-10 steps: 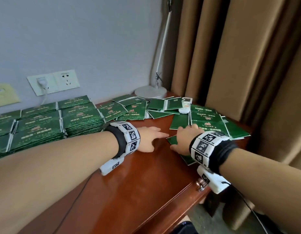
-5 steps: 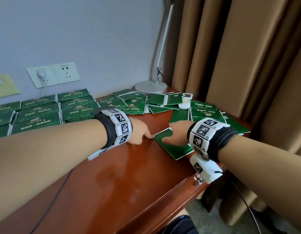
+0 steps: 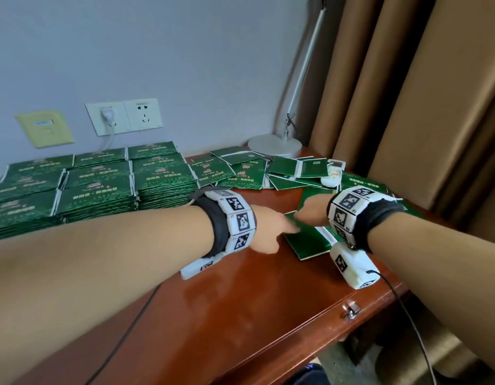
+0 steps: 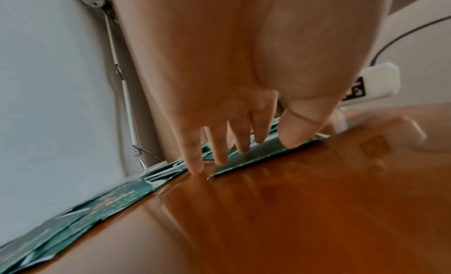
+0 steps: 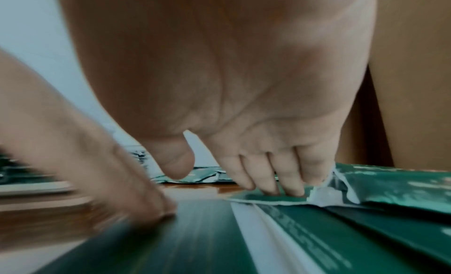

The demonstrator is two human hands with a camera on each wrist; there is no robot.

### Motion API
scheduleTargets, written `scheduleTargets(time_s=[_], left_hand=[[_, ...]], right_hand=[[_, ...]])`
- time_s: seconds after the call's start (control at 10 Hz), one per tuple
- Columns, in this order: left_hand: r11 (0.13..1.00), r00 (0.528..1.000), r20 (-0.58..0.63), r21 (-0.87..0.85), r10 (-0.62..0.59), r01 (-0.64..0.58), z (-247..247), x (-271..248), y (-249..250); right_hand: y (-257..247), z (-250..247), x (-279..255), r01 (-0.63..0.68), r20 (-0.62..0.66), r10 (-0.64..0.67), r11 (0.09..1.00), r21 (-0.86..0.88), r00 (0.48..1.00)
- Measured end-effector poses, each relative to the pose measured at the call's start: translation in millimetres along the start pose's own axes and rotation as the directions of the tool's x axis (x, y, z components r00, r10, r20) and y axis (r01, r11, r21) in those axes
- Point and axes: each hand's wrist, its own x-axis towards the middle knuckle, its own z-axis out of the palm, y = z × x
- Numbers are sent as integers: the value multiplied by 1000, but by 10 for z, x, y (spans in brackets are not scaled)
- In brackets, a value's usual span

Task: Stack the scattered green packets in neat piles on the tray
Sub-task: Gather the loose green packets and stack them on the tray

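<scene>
Head view shows both hands on one green packet (image 3: 307, 240) lying flat on the bench (image 3: 240, 301), just in front of the scattered packets (image 3: 240, 173). Left hand (image 3: 268, 229) presses straight fingers on its near edge; right hand (image 3: 310, 211) pins its far side, grip apart, likely to slide it free. Neat piles (image 3: 96, 190) sit well left of it.

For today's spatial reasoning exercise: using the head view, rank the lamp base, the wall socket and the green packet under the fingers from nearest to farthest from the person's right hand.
1. Green packet, touching the right hand.
2. Lamp base, beyond, back corner.
3. Wall socket, far left, on the wall.
</scene>
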Motion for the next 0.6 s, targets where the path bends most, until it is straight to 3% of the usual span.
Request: scheduleTargets(time_s=[0.1,0.3,0.4,0.6], left_hand=[[999,1000,10,26,19,-19,63,-78,-37],[989,989,34,28,-145,144,143,-610,-373],[970,970,21,15,-243,243,227,-976,-520],[921,918,-74,-58,-389,385,608,-1642,-776]], right_hand=[[-57,-33,-57,58,-12,-58,997,49,998],[-411,-63,-60,220,-43,-217,972,78,975],[-734,-167,-254,314,-1,-321,926,208,947],[-1391,-161,-353,543,11,-556,816,198,831]])
